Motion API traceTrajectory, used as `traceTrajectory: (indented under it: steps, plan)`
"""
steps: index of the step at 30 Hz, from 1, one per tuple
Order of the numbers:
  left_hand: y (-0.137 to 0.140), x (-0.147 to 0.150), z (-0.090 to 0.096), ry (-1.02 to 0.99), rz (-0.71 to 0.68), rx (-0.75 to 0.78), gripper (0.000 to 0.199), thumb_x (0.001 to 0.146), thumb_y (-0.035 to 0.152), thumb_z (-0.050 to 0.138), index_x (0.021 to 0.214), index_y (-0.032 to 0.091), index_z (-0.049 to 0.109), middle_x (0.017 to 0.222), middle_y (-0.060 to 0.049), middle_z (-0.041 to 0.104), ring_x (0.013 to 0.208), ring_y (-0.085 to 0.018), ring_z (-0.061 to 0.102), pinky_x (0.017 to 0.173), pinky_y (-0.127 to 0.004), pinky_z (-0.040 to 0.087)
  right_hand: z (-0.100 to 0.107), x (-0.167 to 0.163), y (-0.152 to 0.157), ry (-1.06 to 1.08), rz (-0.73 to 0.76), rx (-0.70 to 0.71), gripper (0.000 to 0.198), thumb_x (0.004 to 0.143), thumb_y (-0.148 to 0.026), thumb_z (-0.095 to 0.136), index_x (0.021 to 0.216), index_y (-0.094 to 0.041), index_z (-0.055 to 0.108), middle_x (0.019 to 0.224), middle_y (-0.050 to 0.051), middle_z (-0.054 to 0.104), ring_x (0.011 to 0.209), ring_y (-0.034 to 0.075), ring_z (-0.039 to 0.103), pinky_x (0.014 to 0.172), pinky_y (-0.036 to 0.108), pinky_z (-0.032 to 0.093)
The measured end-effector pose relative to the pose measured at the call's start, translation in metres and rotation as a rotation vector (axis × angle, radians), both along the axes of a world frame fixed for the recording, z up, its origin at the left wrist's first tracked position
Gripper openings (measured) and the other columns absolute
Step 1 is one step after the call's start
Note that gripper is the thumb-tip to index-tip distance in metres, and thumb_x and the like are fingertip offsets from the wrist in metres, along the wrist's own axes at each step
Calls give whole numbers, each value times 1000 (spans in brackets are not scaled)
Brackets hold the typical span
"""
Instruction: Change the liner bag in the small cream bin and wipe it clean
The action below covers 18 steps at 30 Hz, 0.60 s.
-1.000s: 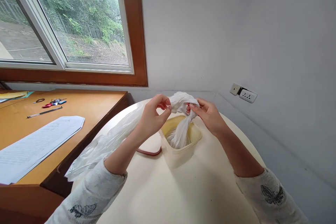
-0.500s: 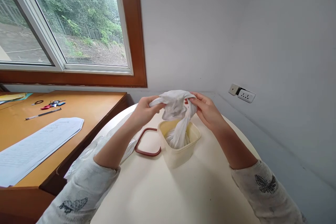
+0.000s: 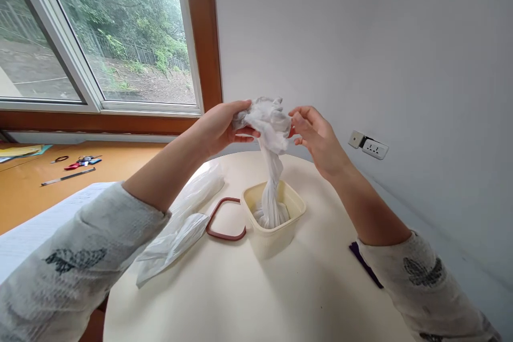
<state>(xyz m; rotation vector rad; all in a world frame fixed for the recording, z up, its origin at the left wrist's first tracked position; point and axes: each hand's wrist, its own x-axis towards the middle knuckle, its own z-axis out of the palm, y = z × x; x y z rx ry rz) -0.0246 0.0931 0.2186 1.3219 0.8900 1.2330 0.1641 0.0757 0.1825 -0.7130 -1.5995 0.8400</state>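
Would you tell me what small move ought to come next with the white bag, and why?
Probably lift a little higher: the left hand grips the bunched top of the white bag, the right hand is open beside it, and the bag's lower end sits inside the container.

Tub (image 3: 273, 223) on the round bench (image 3: 248, 299), near its middle, with the bunched bag (image 3: 269, 133) rising out of it between both hands above. Lid ring (image 3: 224, 220) just left of the tub; loose plastic bag (image 3: 184, 222) further left. Desk (image 3: 24, 197) beyond the bench's left edge, under the window (image 3: 100, 32). Wall socket (image 3: 371, 145) behind, to the right.
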Motion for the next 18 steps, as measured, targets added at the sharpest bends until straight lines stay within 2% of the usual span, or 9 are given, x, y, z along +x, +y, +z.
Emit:
traceTrajectory:
  steps: [4, 9, 13, 18]
  plan:
    - [5, 12, 20, 83, 42, 21, 15, 72, 27, 59, 67, 14, 53, 56, 1, 56, 50, -12, 56, 68, -34, 49, 20, -7, 5, -126, 1, -36, 37, 69, -45, 67, 94, -24, 50, 85, 0, 60, 72, 12, 56, 63, 25, 43]
    - [16, 13, 41, 240, 94, 88, 13, 66, 24, 65, 68, 14, 57, 60, 0, 58, 55, -13, 57, 72, -36, 48, 38, 3, 25, -145, -20, -2, 19, 71, -30, 67, 84, -20, 59, 72, -1, 60, 64, 11, 54, 58, 24, 42]
    - [27, 2, 58, 303, 142, 140, 17, 59, 24, 71, 67, 16, 60, 62, -2, 59, 70, -18, 61, 75, -37, 47, 55, 24, 42, -157, -60, -1, 13, 70, -21, 68, 82, -19, 64, 80, 1, 62, 68, 10, 56, 59, 24, 44]
    - [25, -10, 73, 447, 169, 116, 19, 60, 24, 73, 67, 15, 59, 63, -3, 59, 77, -21, 59, 74, -37, 44, 74, 53, 59, -196, -144, -43, 15, 71, -16, 67, 86, -19, 66, 89, 3, 63, 74, 10, 57, 67, 24, 47]
